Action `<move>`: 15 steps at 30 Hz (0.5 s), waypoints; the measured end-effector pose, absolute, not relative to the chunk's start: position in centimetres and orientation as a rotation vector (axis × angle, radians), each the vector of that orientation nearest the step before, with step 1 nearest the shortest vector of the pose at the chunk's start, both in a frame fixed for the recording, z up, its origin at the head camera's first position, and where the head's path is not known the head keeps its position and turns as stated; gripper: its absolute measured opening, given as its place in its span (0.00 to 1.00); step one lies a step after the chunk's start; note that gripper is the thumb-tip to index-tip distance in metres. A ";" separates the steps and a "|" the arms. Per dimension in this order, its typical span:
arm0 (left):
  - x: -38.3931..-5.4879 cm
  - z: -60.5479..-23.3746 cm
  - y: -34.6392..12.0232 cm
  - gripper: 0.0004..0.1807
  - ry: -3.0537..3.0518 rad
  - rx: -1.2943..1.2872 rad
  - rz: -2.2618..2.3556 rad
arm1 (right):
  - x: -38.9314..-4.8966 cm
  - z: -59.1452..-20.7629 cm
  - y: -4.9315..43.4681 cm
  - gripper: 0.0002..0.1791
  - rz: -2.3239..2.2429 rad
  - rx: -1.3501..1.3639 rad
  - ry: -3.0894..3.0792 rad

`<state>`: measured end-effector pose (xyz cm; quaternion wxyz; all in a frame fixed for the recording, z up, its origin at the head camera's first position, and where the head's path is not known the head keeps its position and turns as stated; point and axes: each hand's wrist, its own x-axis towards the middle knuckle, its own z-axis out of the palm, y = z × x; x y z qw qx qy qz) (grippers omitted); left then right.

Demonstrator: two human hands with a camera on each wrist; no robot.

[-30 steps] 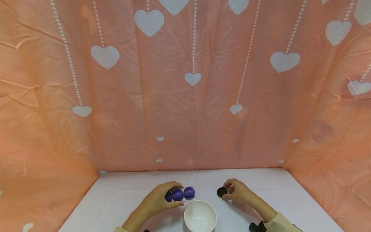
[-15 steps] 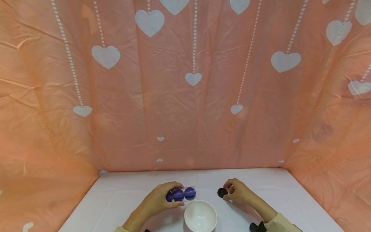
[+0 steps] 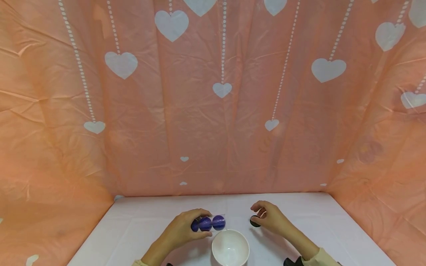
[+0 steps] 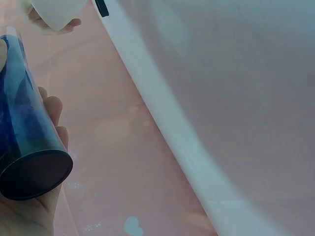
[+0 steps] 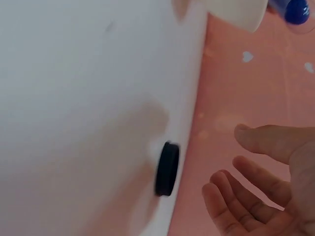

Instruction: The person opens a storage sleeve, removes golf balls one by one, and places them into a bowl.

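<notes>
My left hand (image 3: 181, 228) grips a clear plastic tube of purple balls (image 3: 218, 222), held sideways just behind the white bowl's rim. In the left wrist view the tube (image 4: 29, 108) shows its black end cap, with fingers curled behind it. A round black lid (image 3: 254, 221) lies on the white table to the right of the bowl. Over it hovers my right hand (image 3: 273, 218), fingers loosely bent and partly covering it. The right wrist view has the lid (image 5: 167, 169) flat on the tabletop, apart from the right hand (image 5: 261, 182), which holds nothing.
The white bowl (image 3: 230, 248) stands on the white table (image 3: 139, 221) between both arms. Orange sheets with white hearts (image 3: 222, 90) enclose the back and sides. Dark straps show near the sleeves at the bottom edge.
The right hand has let go of the black lid and risen a little, its fingers parting from it. The lid stays on the table. The left hand and tube hardly move.
</notes>
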<state>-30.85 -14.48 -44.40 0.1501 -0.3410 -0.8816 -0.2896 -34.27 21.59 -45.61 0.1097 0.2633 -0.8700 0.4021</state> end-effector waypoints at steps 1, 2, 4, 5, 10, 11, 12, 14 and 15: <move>-30.9 -44.4 -14.5 0.28 -2.533 -0.980 -0.833 | -34.2 -45.5 21.4 0.15 1.189 0.783 -2.544; -30.9 -44.4 -14.5 0.28 -2.535 -0.978 -0.833 | -34.1 -45.4 21.2 0.15 1.191 0.792 -2.535; -30.8 -44.4 -14.5 0.28 -2.543 -0.974 -0.835 | -33.8 -45.3 20.8 0.14 1.205 0.808 -2.522; -30.8 -44.3 -14.5 0.28 -2.545 -0.973 -0.835 | -33.7 -45.2 20.6 0.14 1.222 0.815 -2.518; -30.8 -44.3 -14.4 0.28 -2.543 -0.967 -0.828 | -33.0 -44.8 19.9 0.13 1.288 0.842 -2.515; -30.8 -44.3 -14.4 0.28 -2.539 -0.969 -0.828 | -32.9 -44.7 19.7 0.13 1.300 0.848 -2.514; -30.8 -44.4 -14.4 0.28 -2.538 -0.970 -0.828 | -32.7 -44.6 19.5 0.12 1.308 0.855 -2.512; -30.8 -44.3 -14.4 0.28 -2.537 -0.974 -0.829 | -32.4 -44.4 19.1 0.12 1.332 0.878 -2.498; -30.8 -44.3 -14.4 0.28 -2.537 -0.974 -0.830 | -32.3 -44.2 18.8 0.11 1.341 0.887 -2.491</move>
